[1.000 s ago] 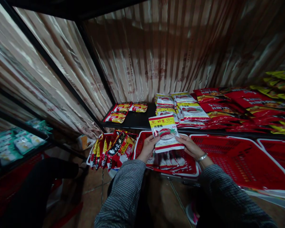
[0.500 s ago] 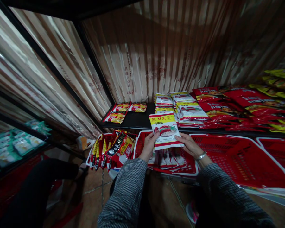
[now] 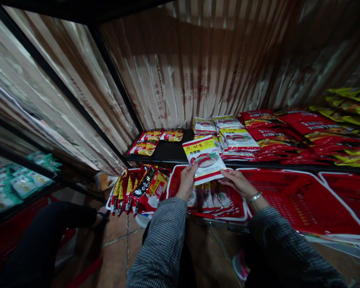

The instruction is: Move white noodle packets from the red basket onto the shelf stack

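Observation:
A white, yellow and red instant noodle packet (image 3: pixel 206 160) is held up in front of the black shelf (image 3: pixel 168 152), printed side up and a little tilted. My left hand (image 3: pixel 186 181) grips its lower left side with the thumb on top. At the lower right corner, the fingers of my right hand (image 3: pixel 238 183) pinch the edge. Behind the packet on the shelf lie stacks of matching noodle packets (image 3: pixel 238 138). Below my hands, a red basket (image 3: pixel 176 182) with a white rim holds more of them standing in a row.
Red and yellow packets (image 3: pixel 144 148) lie at the shelf's left end, above a basket of black and red packets (image 3: pixel 151 188). Red packets (image 3: pixel 276 138) and yellow ones are piled right. Another red basket (image 3: pixel 300 200) stands lower right. A person's leg (image 3: pixel 48 236) is at lower left.
The noodle packet has moved slightly up and left, towards the shelf, and turned so its right side sits higher. Both hands still hold it.

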A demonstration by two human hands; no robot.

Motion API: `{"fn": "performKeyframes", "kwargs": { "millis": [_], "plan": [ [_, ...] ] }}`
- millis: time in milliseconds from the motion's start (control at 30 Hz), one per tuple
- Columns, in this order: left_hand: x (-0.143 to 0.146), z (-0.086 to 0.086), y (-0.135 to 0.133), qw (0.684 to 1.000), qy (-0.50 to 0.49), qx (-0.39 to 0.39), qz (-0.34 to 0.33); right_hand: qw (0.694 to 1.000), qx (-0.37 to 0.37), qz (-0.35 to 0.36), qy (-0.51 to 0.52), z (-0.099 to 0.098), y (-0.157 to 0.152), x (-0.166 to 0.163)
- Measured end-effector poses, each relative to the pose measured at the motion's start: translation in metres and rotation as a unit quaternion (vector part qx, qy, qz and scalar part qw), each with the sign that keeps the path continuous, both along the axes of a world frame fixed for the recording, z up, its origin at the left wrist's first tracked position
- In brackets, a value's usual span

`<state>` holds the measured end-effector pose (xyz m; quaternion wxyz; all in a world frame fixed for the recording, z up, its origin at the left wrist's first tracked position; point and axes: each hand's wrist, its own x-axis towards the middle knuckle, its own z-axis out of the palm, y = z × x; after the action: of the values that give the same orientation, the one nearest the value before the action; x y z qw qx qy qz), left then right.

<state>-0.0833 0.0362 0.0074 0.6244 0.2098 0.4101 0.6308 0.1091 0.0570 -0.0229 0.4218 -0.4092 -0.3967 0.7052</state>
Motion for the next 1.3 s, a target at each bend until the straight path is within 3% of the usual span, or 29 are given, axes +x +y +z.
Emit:
{"fn": "performKeyframes", "kwargs": {
  "millis": [233, 600, 867, 1100, 1300],
  "plan": [
    [0.003, 0.001, 0.002, 1.0, -0.013, -0.002, -0.004, 0.999, 0.033, -0.016, 0.005, -0.004, -0.003, 0.002],
    [0.006, -0.006, 0.003, 1.0, -0.002, 0.014, -0.001, 0.999, -0.001, -0.002, 0.049, -0.005, -0.011, -0.031],
    [0.004, -0.005, 0.002, 1.0, 0.003, 0.025, -0.001, 0.996, 0.009, 0.077, 0.034, -0.009, -0.016, -0.032],
    [0.012, -0.007, 0.001, 1.0, -0.019, 0.022, -0.005, 0.998, 0.002, 0.03, 0.051, -0.013, -0.021, -0.05],
    [0.008, -0.008, 0.001, 1.0, -0.013, 0.02, -0.01, 0.998, 0.011, 0.044, 0.041, -0.012, -0.021, -0.05]
  ]
}}
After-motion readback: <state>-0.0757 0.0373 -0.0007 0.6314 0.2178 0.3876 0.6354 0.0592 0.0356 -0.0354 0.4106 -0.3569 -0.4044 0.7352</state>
